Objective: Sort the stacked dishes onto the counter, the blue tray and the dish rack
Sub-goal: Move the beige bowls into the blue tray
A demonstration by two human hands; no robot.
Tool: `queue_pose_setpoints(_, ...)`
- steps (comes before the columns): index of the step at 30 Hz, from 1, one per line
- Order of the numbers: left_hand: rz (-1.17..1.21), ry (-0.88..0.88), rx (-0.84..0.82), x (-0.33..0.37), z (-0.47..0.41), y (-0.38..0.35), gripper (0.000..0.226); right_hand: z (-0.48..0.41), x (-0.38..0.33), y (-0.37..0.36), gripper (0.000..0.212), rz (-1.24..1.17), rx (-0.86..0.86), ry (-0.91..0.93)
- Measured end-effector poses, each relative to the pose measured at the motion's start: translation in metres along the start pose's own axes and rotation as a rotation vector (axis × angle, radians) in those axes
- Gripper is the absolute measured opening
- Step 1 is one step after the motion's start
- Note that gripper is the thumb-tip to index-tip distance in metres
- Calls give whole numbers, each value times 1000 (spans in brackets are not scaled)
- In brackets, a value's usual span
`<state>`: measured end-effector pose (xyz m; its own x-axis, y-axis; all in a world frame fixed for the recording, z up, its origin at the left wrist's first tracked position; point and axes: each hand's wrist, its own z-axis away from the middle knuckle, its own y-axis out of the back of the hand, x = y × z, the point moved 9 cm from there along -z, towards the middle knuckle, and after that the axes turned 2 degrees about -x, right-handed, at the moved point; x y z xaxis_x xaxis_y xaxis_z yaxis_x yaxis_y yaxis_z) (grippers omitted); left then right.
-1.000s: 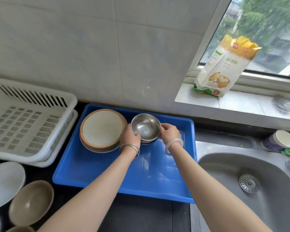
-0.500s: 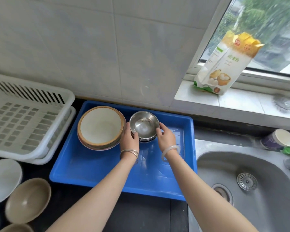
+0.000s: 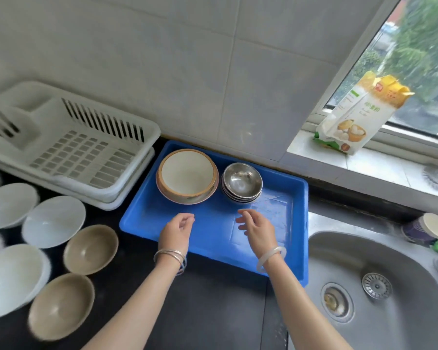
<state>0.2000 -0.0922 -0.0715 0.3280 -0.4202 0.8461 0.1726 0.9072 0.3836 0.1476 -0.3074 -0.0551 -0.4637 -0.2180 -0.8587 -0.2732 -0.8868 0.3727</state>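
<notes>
Both hands hang over the near half of the blue tray (image 3: 208,251) and hold nothing. The left hand (image 3: 176,229) has its fingers loosely curled toward the thumb; the right hand (image 3: 257,227) is relaxed with its fingers slightly spread. Each wrist wears bangles (silver on the left, a pale one on the right).

At the far end of the tray, apart from the hands, a stack of steel bowls (image 3: 242,183) sits just beside a stack of brown-rimmed dishes (image 3: 187,175); there may be four steel bowls, but the blurred rims make the count unsure.

The white dish rack (image 3: 86,147) stands left of the tray. On the black counter (image 3: 213,311) in front of it lie three white bowls (image 3: 53,221) and two tan bowls (image 3: 90,248), each set singly. The steel sink (image 3: 390,248) lies to the right.
</notes>
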Motion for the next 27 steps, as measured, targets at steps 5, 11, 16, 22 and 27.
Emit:
queue_pose_setpoints(5, 63, 104, 169, -58, 45, 80, 18, 47, -2, -88, 20, 36, -210, 19)
queue_pose_setpoints(11, 111, 192, 486, -119, 92, 166, 22, 74, 9, -204, 28, 232, -479, -27)
queue_pose_setpoints(16, 64, 254, 761, -162, 127, 212, 34, 66, 6, -271, 47, 291, -551, -152)
queue_pose_setpoints(22, 265, 352, 770, -200, 131, 219, 52, 59, -12, -297, 42, 272, -520, -217)
queue_pose_setpoints(27, 575, 467, 668, -220, 128, 208, 43, 60, -5, -288, 31, 134, -483, -296)
